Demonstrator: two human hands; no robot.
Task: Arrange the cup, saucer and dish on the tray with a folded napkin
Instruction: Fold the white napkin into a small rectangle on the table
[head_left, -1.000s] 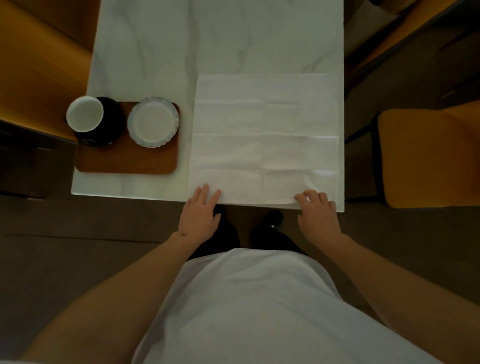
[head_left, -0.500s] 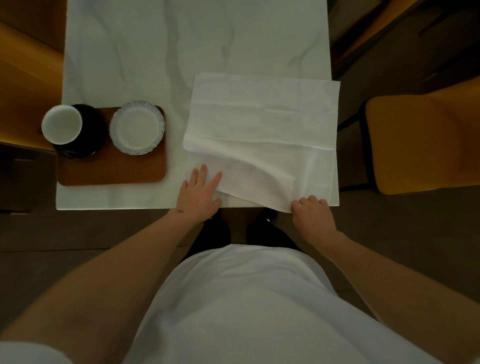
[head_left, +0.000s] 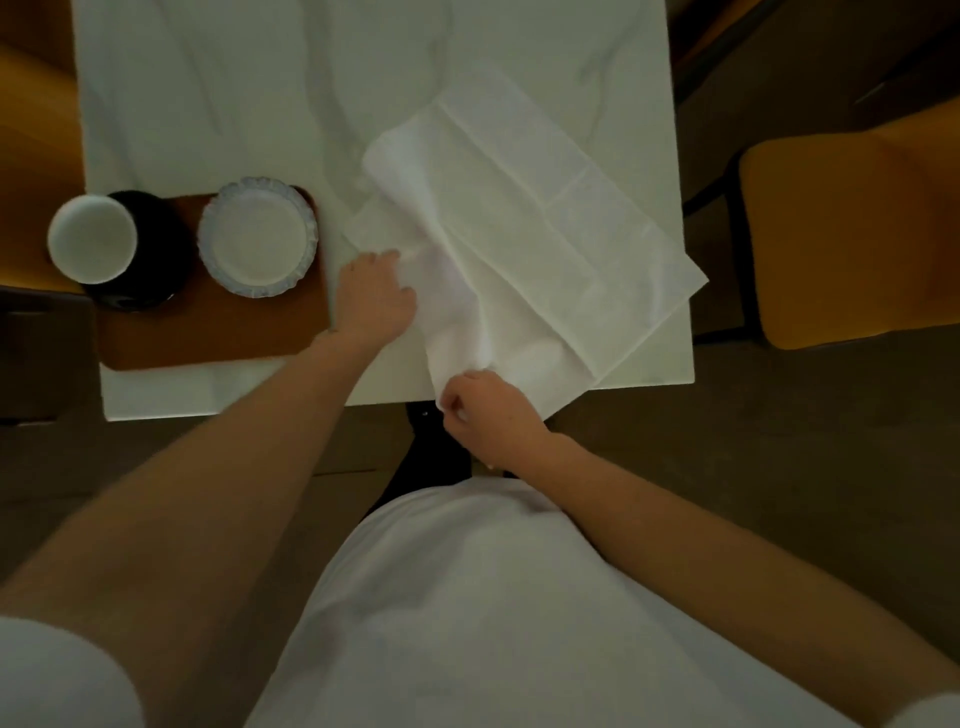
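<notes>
The napkin is no longer lying flat and square: a second ago it was spread open on the surface, and now it is swinging round at an angle across the centre-right of the frame, one layer lifting and draping over itself. The right hand is pinching the near corner, fingers closed on the cloth just past the near edge of the surface, at lower centre. The left hand is pressing down on the napkin's left side, fingers stretched out onto the fabric; I cannot tell whether it is gripping or only pinning.

Over at the left of the frame, the tray is sitting where it was, carrying the white cup on the dark saucer, with the scalloped dish just beside them to the right. So the crockery looks settled already, and the fold is the step in hand. Judging by the loose, rumpled layers, the fold is only beginning, and the edges will need aligning before the napkin goes onto the tray's bare near strip.
</notes>
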